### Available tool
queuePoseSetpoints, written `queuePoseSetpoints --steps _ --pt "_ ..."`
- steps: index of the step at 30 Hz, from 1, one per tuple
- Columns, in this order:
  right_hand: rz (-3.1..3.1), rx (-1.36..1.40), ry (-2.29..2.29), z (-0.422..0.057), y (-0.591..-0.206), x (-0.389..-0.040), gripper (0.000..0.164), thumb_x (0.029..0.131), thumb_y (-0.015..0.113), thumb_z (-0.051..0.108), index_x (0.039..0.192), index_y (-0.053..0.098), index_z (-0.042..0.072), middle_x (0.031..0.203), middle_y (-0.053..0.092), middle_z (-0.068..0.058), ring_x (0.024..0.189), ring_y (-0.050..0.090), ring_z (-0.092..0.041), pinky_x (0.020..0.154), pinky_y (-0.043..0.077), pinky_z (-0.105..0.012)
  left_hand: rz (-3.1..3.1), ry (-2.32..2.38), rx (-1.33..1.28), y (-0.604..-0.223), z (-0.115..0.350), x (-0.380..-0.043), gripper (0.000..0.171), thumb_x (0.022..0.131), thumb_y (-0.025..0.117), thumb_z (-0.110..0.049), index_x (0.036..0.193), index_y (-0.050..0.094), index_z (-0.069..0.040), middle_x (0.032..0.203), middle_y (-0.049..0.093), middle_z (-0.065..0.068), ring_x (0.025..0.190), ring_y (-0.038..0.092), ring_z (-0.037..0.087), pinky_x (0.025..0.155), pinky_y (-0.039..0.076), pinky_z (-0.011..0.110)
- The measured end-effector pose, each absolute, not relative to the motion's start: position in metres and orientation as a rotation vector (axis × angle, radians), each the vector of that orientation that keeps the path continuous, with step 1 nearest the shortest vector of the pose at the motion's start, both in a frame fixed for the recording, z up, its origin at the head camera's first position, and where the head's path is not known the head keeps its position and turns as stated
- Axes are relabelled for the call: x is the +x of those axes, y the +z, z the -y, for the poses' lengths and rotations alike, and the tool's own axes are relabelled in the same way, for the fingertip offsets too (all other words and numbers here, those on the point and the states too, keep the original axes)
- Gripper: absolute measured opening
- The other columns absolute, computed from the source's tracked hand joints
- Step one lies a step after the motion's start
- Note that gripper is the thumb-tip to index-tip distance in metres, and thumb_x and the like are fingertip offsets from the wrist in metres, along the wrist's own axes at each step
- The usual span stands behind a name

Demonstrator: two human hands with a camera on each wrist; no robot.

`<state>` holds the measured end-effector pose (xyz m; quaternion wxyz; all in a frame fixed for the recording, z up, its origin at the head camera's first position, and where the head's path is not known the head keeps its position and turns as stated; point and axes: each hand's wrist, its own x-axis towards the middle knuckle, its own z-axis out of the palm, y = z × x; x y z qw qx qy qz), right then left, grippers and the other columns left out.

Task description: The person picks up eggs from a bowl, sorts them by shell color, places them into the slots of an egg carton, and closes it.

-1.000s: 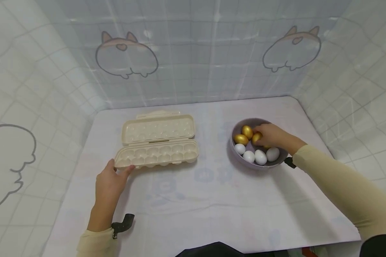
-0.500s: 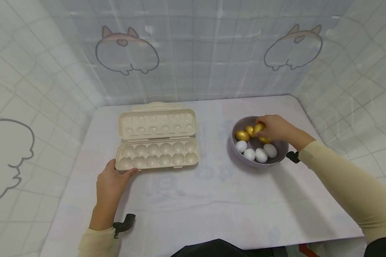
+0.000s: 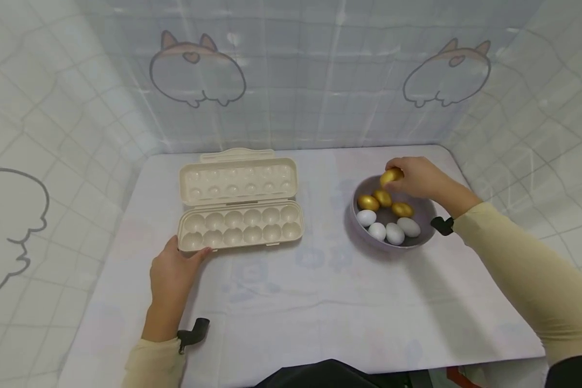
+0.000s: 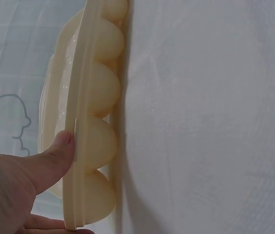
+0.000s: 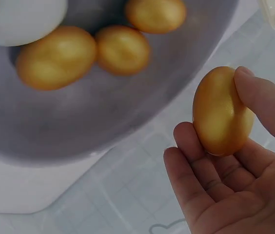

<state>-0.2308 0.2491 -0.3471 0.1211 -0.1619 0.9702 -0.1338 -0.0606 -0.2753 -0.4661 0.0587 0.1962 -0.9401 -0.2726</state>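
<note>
An open cream egg carton (image 3: 240,248) with bare cups lies on the left of the table, its lid (image 3: 237,180) folded back. My left hand (image 3: 172,277) grips its near left corner; in the left wrist view the thumb (image 4: 54,161) presses the front rim while fingers reach around the end. Over the far rim of a purple bowl (image 3: 356,229), my right hand (image 3: 419,178) pinches a gold egg (image 5: 223,112) between thumb and fingers. Inside the bowl sit 3 more gold eggs (image 3: 402,209) and several white eggs (image 3: 395,234).
A pale patterned cloth covers the table (image 3: 291,323). Tiled-print curtains (image 3: 291,81) with cartoon dogs enclose the back and both sides. Bare tabletop lies between carton and bowl. Dark wrist mounts (image 3: 194,332) stick out from both arms.
My right hand has raised the gold egg up from among the others to above the bowl's far rim. The carton's cups now face the head camera more; my left hand has kept its hold.
</note>
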Motion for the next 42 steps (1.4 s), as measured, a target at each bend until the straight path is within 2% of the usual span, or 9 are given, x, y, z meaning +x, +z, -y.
queuePoseSetpoints --steps 11,21,27,34,42 --pt "-2.833 -0.548 -0.478 -0.22 -0.343 -0.24 0.039 0.097 0.075 0.028 0.129 0.066 0.009 0.112 0.072 -0.01 0.099 0.063 -0.028 0.092 0.049 -0.043 2.81 -0.833 0.568 -0.468 0.264 -0.062 0.068 0.083 0.091 -0.036 0.125 0.061 0.008 0.122 0.068 0.04 0.114 0.066 0.059 0.089 0.053 0.067" --pt "-2.834 -0.612 -0.499 -0.201 -0.348 -0.246 0.04 0.097 0.077 0.028 0.13 0.066 0.007 0.116 0.072 -0.011 0.102 0.062 -0.027 0.094 0.05 -0.044 2.818 -0.844 0.587 -0.468 0.256 -0.063 0.075 0.084 0.09 -0.037 0.133 0.059 0.009 0.128 0.065 0.041 0.118 0.064 0.06 0.092 0.053 0.068" --pt "-2.829 -0.634 -0.503 -0.192 -0.35 -0.247 0.041 0.097 0.077 0.029 0.13 0.066 0.007 0.117 0.072 -0.011 0.1 0.062 -0.027 0.092 0.051 -0.042 2.837 -0.829 0.603 -0.469 0.254 -0.063 0.083 0.084 0.09 -0.038 0.14 0.055 0.012 0.133 0.062 0.042 0.121 0.062 0.061 0.097 0.052 0.068" --pt "-2.832 -0.663 -0.522 -0.175 -0.353 -0.248 0.039 0.096 0.078 0.027 0.127 0.068 0.007 0.115 0.073 -0.01 0.098 0.062 -0.026 0.091 0.051 -0.041 2.828 -0.81 0.586 -0.473 0.254 -0.064 0.08 0.083 0.091 -0.039 0.135 0.057 0.012 0.127 0.064 0.043 0.116 0.064 0.062 0.093 0.054 0.068" --pt "-2.805 -0.681 -0.532 -0.151 -0.357 -0.25 0.039 0.096 0.079 0.029 0.127 0.068 0.008 0.113 0.072 -0.008 0.095 0.062 -0.024 0.086 0.052 -0.038 2.846 -0.842 0.594 -0.473 0.253 -0.061 0.088 0.085 0.089 -0.04 0.145 0.051 0.013 0.136 0.059 0.043 0.122 0.061 0.062 0.097 0.053 0.069"
